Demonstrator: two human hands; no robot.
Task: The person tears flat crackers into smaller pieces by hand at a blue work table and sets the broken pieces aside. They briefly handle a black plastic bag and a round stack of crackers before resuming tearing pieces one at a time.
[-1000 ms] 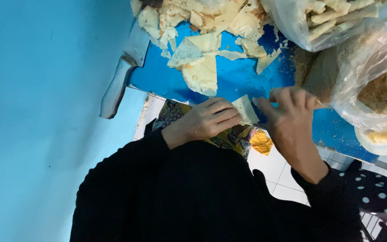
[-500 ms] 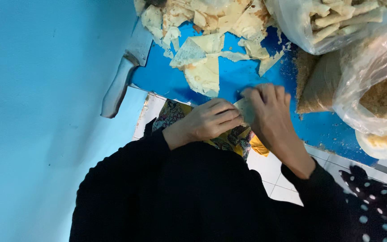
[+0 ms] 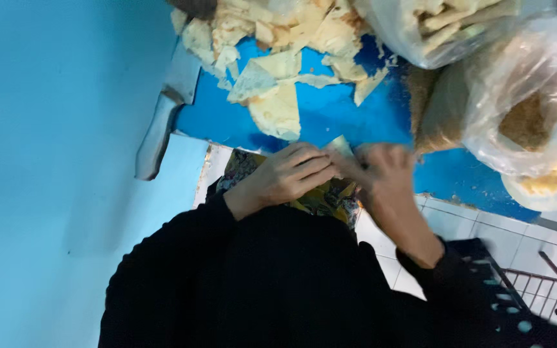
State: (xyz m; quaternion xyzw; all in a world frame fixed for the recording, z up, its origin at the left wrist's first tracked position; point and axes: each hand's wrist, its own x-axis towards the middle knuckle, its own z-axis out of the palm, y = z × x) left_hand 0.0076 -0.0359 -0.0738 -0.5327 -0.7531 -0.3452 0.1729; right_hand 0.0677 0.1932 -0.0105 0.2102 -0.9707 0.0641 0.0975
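My left hand and my right hand meet at the near edge of a blue table. Together they pinch a small pale folded pastry sheet, of which only a corner shows between the fingers. The right hand is blurred. Just beyond the hands lies a loose heap of pale triangular pastry sheets spread over the blue surface. Both arms wear black sleeves; a patterned cloth shows under the hands.
Clear plastic bags holding brown crumbs and pale pieces sit at the right, another bag at top. A blue wall fills the left. White floor tiles and a metal rack lie at lower right.
My right hand has moved left from an open spread to close against the left hand over the pastry sheet. The view has shifted slightly.
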